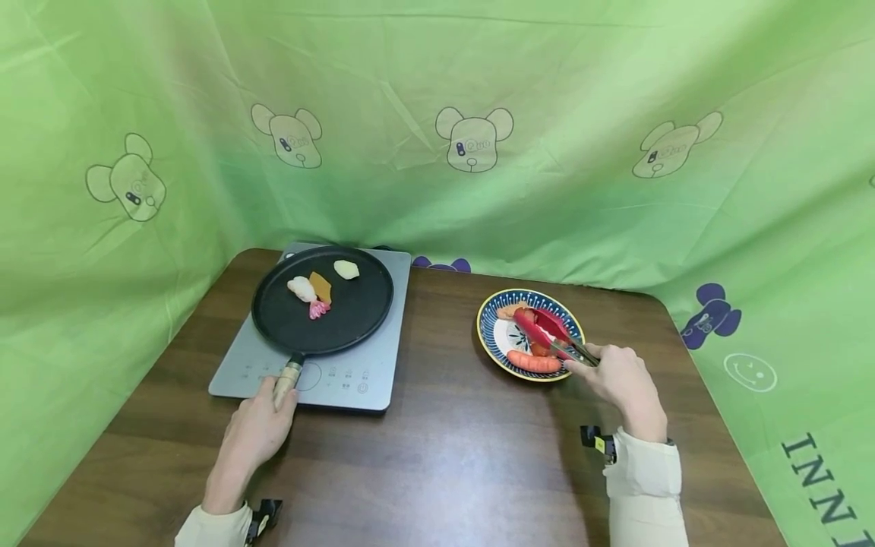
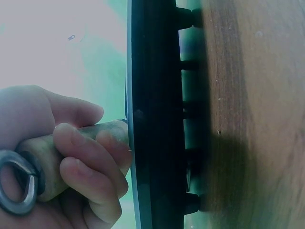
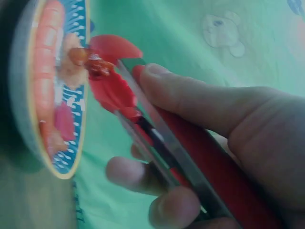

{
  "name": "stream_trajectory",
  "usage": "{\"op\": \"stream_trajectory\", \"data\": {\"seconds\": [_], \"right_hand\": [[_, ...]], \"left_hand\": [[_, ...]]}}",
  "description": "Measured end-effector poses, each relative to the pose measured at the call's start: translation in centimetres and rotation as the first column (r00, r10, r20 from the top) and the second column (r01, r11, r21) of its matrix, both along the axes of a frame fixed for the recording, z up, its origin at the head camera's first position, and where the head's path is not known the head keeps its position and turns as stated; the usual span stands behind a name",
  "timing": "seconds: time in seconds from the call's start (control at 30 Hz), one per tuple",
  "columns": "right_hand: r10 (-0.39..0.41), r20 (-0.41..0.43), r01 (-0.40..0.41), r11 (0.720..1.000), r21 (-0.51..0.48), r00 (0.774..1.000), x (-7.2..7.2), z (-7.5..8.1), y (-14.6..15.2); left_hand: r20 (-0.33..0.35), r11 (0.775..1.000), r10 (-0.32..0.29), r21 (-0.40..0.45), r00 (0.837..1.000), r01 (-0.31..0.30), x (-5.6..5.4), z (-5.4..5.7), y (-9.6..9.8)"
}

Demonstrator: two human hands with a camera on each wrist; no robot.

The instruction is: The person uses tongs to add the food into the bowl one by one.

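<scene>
My left hand (image 1: 254, 433) grips the pale handle (image 1: 285, 384) of a round black frying pan (image 1: 349, 327). In the left wrist view its fingers (image 2: 93, 157) curl round that handle, which ends in a metal ring (image 2: 31, 183). Over the patterned plate (image 1: 487, 343), my right hand (image 1: 625, 384) holds red-tipped metal tongs (image 3: 114, 98). Between the tong tips sits a glossy reddish-brown food piece (image 3: 98, 66), seen in the right wrist view. A scored pink sausage (image 1: 533, 362) lies at the plate's near side, and other food pieces are partly hidden by the tongs.
The pan rests on a grey induction cooktop (image 1: 232, 372) at the table's left. In it lie a white-and-pink shrimp-like piece (image 1: 302, 289), an orange-brown slice (image 1: 321, 287) and a pale oval piece (image 1: 346, 270). Green curtains (image 1: 383, 175) hang round the wooden table (image 1: 437, 441).
</scene>
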State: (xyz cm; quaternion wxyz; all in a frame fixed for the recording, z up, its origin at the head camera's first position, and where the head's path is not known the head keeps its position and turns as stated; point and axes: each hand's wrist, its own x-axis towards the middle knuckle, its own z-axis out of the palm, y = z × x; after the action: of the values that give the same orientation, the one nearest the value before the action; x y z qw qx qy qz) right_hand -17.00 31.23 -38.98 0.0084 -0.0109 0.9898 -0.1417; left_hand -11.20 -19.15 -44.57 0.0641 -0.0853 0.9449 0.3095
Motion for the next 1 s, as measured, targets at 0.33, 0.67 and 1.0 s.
{"op": "stream_trajectory", "data": {"seconds": [0.33,0.67,1.0], "right_hand": [[-0.044,-0.126,0.041,0.999,-0.025,0.991,0.4,-1.9,-0.7],[0.011,-0.255,-0.021,0.999,-0.038,0.967,0.6,-3.4,-1.8],[0.076,-0.329,-0.100,0.994,-0.055,0.941,1.1,-2.8,-3.5]], "left_hand": [[-0.009,1.000,0.002,0.001,1.000,-0.002,-0.1,-0.1,0.0],[-0.011,1.000,-0.003,-0.001,1.000,0.003,-0.1,-0.4,0.0],[-0.003,1.000,-0.006,-0.011,1.000,0.006,0.0,-0.3,-0.1]]}}
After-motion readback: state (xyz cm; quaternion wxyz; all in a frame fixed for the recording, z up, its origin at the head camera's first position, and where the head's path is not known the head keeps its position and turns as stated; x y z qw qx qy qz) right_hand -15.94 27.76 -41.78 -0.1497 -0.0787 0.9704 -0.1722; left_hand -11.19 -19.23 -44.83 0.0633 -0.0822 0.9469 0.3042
